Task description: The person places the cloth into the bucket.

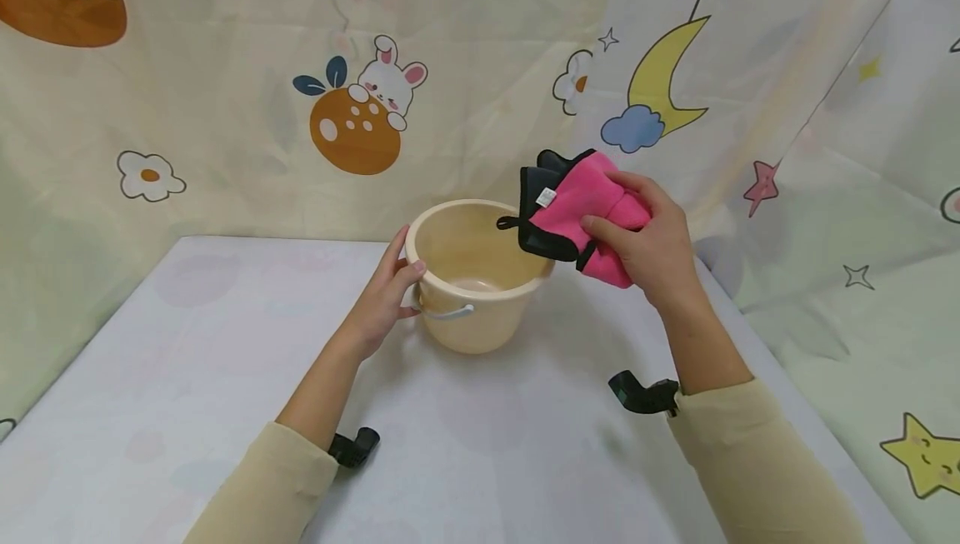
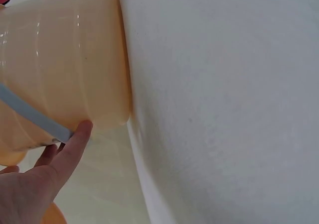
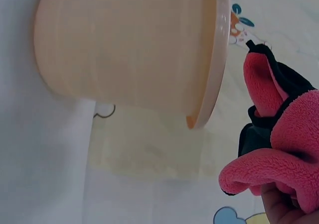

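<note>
A cream plastic bucket (image 1: 476, 327) stands upright on the table, its inside visible from above. My left hand (image 1: 382, 298) grips its left side, thumb at the rim and fingers along the outer wall. In the left wrist view, a fingertip (image 2: 85, 127) lies by the end of the grey-white handle (image 2: 32, 113). My right hand (image 1: 660, 248) pinches a bunched pink fleecy cloth (image 1: 585, 207) with black edging, a small white label and a black hanging loop. The cloth is above the bucket's right rim, overlapping it in the head view. In the right wrist view the cloth (image 3: 264, 171) hangs apart from the bucket wall.
A white cover lies over the table (image 1: 225, 377), whose far edge runs behind the bucket. Patterned curtain fabric (image 1: 487, 111) with rabbits, a moon and stars hangs at the back and right. Black wrist mounts (image 1: 643, 392) jut from both sleeves.
</note>
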A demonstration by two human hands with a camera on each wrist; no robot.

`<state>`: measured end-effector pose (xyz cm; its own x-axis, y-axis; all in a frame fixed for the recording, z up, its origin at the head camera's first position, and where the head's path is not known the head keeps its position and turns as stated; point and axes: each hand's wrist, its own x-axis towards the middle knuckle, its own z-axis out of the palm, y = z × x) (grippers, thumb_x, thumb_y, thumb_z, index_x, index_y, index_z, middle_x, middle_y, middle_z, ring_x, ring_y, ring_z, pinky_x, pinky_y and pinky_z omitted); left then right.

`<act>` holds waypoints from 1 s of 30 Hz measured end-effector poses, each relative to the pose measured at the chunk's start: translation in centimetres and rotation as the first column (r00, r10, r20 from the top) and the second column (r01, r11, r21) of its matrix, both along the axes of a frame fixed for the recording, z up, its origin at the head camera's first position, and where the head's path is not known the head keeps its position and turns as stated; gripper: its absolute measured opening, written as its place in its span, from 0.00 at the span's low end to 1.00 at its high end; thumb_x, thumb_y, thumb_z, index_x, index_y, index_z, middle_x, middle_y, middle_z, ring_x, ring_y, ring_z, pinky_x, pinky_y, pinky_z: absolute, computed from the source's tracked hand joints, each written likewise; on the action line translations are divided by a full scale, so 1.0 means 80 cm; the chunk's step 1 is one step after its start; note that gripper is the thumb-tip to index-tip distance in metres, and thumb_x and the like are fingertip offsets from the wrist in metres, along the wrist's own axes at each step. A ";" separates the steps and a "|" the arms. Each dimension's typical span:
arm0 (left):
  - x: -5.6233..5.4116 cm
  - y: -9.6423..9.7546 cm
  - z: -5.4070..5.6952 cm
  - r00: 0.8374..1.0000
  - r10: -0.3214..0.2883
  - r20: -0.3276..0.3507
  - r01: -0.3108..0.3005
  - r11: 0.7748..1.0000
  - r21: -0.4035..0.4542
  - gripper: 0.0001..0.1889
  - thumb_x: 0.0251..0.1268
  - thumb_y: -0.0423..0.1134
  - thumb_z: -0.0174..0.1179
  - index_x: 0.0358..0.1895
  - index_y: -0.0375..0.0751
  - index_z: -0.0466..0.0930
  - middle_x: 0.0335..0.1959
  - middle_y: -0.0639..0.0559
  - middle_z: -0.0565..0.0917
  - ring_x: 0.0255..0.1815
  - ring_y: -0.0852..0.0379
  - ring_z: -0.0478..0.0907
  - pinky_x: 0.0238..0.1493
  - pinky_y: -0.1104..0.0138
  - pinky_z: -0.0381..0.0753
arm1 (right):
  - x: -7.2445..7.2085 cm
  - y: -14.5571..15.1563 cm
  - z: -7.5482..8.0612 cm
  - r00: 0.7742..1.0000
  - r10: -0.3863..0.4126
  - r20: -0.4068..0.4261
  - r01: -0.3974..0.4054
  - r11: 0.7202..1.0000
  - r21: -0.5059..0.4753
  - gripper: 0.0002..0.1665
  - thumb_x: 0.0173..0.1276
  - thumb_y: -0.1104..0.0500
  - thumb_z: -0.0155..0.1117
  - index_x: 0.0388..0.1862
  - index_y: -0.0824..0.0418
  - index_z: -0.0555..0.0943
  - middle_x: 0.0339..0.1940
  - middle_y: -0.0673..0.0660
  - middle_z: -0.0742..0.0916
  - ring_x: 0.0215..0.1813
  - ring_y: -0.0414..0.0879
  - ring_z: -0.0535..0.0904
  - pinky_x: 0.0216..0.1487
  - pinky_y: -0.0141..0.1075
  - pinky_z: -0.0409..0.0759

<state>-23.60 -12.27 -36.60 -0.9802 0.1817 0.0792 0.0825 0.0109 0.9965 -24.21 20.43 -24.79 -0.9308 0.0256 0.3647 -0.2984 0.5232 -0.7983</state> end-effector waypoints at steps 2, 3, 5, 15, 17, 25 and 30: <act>0.000 0.001 0.000 1.000 0.000 0.002 0.000 1.000 -0.001 0.38 0.77 0.54 0.46 0.84 0.71 0.39 0.78 0.41 0.61 0.79 0.41 0.60 0.65 0.34 0.72 | -0.001 -0.006 0.000 0.999 0.032 -0.014 -0.032 0.999 0.003 0.40 0.65 0.53 0.75 0.75 0.46 0.72 0.64 0.56 0.77 0.63 0.51 0.71 0.42 0.30 0.82; 0.000 0.001 0.000 1.000 0.000 0.004 0.000 1.000 0.000 0.37 0.77 0.54 0.46 0.84 0.72 0.40 0.78 0.41 0.61 0.79 0.41 0.60 0.65 0.34 0.72 | -0.001 -0.008 0.000 0.999 0.043 -0.018 -0.043 0.999 0.004 0.39 0.65 0.53 0.75 0.74 0.47 0.72 0.63 0.57 0.77 0.62 0.51 0.72 0.42 0.30 0.82; 0.000 0.002 0.000 1.000 0.001 0.007 -0.001 1.000 0.003 0.37 0.77 0.54 0.46 0.84 0.72 0.40 0.77 0.41 0.61 0.79 0.41 0.60 0.65 0.34 0.72 | -0.002 -0.013 -0.001 0.998 0.060 -0.020 -0.060 0.998 0.006 0.39 0.65 0.54 0.75 0.74 0.47 0.72 0.63 0.57 0.77 0.61 0.51 0.72 0.42 0.30 0.82; 0.001 0.003 0.000 1.000 0.015 0.011 -0.015 1.000 -0.001 0.37 0.78 0.53 0.46 0.84 0.71 0.41 0.77 0.41 0.61 0.79 0.41 0.60 0.65 0.35 0.72 | -0.006 -0.033 -0.005 0.986 0.164 0.013 -0.164 0.986 0.015 0.40 0.63 0.54 0.76 0.74 0.49 0.72 0.61 0.59 0.78 0.58 0.52 0.74 0.43 0.35 0.84; 0.001 0.003 0.000 1.000 0.015 0.010 -0.015 1.000 -0.003 0.37 0.78 0.53 0.46 0.84 0.71 0.40 0.78 0.41 0.61 0.79 0.41 0.60 0.65 0.35 0.72 | -0.007 -0.036 -0.006 0.985 0.170 0.020 -0.170 0.985 0.026 0.41 0.63 0.54 0.76 0.74 0.49 0.72 0.61 0.59 0.79 0.59 0.53 0.75 0.44 0.37 0.84; 0.002 0.003 0.001 0.999 0.030 0.015 -0.029 0.999 -0.027 0.36 0.78 0.54 0.45 0.84 0.71 0.40 0.80 0.43 0.58 0.80 0.39 0.59 0.65 0.35 0.72 | -0.018 -0.053 -0.013 0.979 0.195 0.062 -0.201 0.973 0.116 0.41 0.61 0.54 0.77 0.72 0.50 0.73 0.61 0.58 0.79 0.59 0.54 0.76 0.47 0.45 0.85; 0.001 0.004 0.001 0.999 0.037 0.021 -0.036 0.999 -0.037 0.36 0.78 0.55 0.45 0.83 0.72 0.41 0.81 0.43 0.57 0.80 0.39 0.59 0.65 0.36 0.73 | -0.022 -0.062 -0.016 0.972 0.221 0.083 -0.231 0.964 0.135 0.41 0.60 0.55 0.78 0.72 0.50 0.74 0.61 0.58 0.79 0.59 0.54 0.76 0.47 0.45 0.86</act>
<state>-23.52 -11.98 -36.50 -0.9876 0.1484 0.0518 0.0598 0.0504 0.9969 -25.93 15.45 -26.04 -0.9288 -0.2357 0.2861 -0.3703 0.5580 -0.7426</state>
